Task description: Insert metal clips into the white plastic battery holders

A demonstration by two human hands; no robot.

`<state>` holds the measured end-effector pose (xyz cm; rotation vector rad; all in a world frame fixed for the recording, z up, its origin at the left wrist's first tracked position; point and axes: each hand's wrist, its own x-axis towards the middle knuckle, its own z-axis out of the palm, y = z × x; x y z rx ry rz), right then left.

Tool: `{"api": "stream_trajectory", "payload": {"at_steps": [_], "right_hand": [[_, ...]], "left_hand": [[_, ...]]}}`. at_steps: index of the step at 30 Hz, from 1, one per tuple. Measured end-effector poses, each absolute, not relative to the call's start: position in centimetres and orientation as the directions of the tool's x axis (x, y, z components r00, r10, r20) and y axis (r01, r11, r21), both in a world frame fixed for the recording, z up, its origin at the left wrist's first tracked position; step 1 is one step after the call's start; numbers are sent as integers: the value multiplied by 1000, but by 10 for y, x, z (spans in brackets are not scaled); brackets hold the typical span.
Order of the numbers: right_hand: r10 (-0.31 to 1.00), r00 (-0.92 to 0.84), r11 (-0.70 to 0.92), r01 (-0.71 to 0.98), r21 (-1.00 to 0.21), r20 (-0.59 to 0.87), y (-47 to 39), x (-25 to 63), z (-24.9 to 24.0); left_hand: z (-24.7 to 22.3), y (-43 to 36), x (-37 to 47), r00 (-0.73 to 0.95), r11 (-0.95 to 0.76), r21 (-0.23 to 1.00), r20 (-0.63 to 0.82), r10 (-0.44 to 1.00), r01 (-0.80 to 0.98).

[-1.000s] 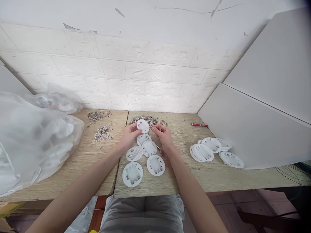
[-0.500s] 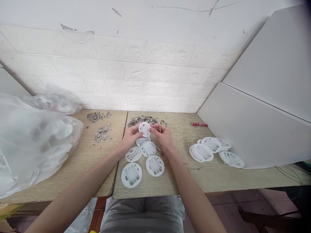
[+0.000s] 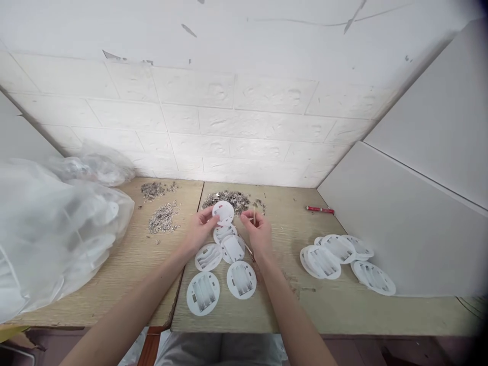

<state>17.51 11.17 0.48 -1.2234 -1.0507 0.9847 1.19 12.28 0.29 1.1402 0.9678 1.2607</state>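
"Left hand?"
"Left hand (image 3: 201, 229) pinches a white round battery holder (image 3: 223, 212) by its left edge, thumb on its face, raised above the table (image 3: 290, 310), in front of the metal contact pile (image 3: 232, 201)."
"Right hand?"
"Right hand (image 3: 260, 231) is just right of it, fingers curled around a thin pale stick (image 3: 254, 216). Whether the fingertips also pinch a small part, I cannot tell."
"Surroundings?"
"Five loose holders (image 3: 241, 280) nearer the person; slim metal tool (image 3: 247, 248) beside the right wrist; overlapping holders (image 3: 323, 262) and red pen-like tool (image 3: 320, 209) farther right."
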Motion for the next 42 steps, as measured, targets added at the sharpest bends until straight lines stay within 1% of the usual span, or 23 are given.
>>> {"api": "stream_trajectory", "payload": {"at_steps": [4,7,11,15,20,24,30,35,38,42], "right_hand": [[969,244,49,-91,-995,25,112,175,6],[971,239,17,-99,-995,-8,114,175,6],[976,213,-19,-76,-997,-35,116,172,6],[974,227,-15,-2,-1000,-15,117,171,8],[976,218,14,71,-997,29,119,174,12],[971,228,50,91,-995,69,121,180,14],[983,160,68,115,-991,86,119,178,13],[991,118,44,105,-994,57,114,173,8],[990,118,66,108,-992,79,115,172,3],[982,141,101,167,-981,125,115,172,-1]], "left_hand": [[8,128,7,-3,-27,982,27,1000,-185],[8,132,5,-50,-23,985,14,999,-174],[7,132,6,-64,-7,983,-5,998,-185],[8,127,9,-34,32,974,-40,999,-226],[10,122,6,-15,133,960,-141,990,-246],[10,124,4,-13,181,942,-192,981,-282],[17,122,3,-28,172,949,-186,982,-265],[24,113,9,47,175,960,-168,985,-219],[27,108,16,92,187,960,-171,981,-209],[28,104,21,114,165,961,-143,983,-220]]}}
